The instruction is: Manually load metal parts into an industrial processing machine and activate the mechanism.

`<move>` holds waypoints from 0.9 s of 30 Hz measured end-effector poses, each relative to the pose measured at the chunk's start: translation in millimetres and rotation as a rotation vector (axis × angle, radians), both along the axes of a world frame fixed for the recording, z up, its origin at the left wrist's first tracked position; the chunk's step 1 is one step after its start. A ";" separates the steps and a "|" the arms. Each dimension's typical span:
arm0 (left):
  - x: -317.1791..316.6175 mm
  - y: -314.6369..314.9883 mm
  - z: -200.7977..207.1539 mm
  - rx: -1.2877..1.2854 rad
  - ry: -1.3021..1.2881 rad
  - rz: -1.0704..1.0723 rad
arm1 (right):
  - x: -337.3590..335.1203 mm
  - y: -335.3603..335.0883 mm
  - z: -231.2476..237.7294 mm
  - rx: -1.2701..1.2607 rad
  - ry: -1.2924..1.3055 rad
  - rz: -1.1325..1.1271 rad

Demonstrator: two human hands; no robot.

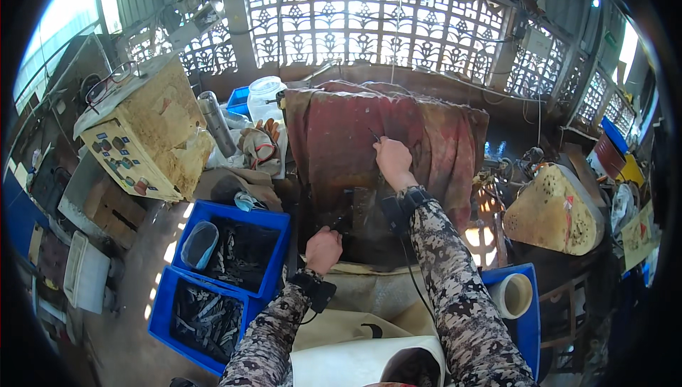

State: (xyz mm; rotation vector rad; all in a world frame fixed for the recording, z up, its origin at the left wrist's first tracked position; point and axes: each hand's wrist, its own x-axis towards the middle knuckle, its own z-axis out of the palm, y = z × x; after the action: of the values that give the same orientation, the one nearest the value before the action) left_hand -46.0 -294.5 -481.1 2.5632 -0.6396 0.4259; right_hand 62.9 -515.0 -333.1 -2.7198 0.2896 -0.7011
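Dark piece [373, 133] in right hand [395, 162], blue-labelled box [153, 121]

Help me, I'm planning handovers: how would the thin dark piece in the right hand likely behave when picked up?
The thin dark piece is probably stiff, since it juts from the right hand without visible sag. It is likely light, being slim and small beside the hand. With one end sticking out free, it might pivot if pushed there.

Open room runs between the left fingers [329, 233] and the right fingers [383, 145]. Beyond the right fingers and their thin dark tool [373, 133], a red cloth [334, 131] walls off the way; a black cable [410, 270] hangs below their wrist. A blue bin [279, 252] stands left of the left fingers.
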 end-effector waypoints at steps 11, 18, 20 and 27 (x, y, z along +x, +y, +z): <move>0.3 0.5 -2.5 0.046 -0.079 -0.009 | 2.7 -3.7 -6.7 -0.046 -0.118 0.048; 3.8 -1.8 -7.9 -0.049 0.014 0.059 | 7.0 -7.9 -5.4 -0.010 -0.061 0.072; 5.4 -1.3 -6.8 -0.031 0.035 0.051 | 4.6 -7.7 -1.7 0.000 -0.047 0.073; 6.4 -1.0 -10.3 -0.067 -0.007 0.098 | -60.1 -1.5 -1.4 -0.024 -0.112 0.150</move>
State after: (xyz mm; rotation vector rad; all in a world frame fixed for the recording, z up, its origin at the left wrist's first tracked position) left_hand -39.6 -295.5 -491.4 2.5377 -0.4950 0.4808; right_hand 2.8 -516.5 -334.5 -2.6783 0.0509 -0.8138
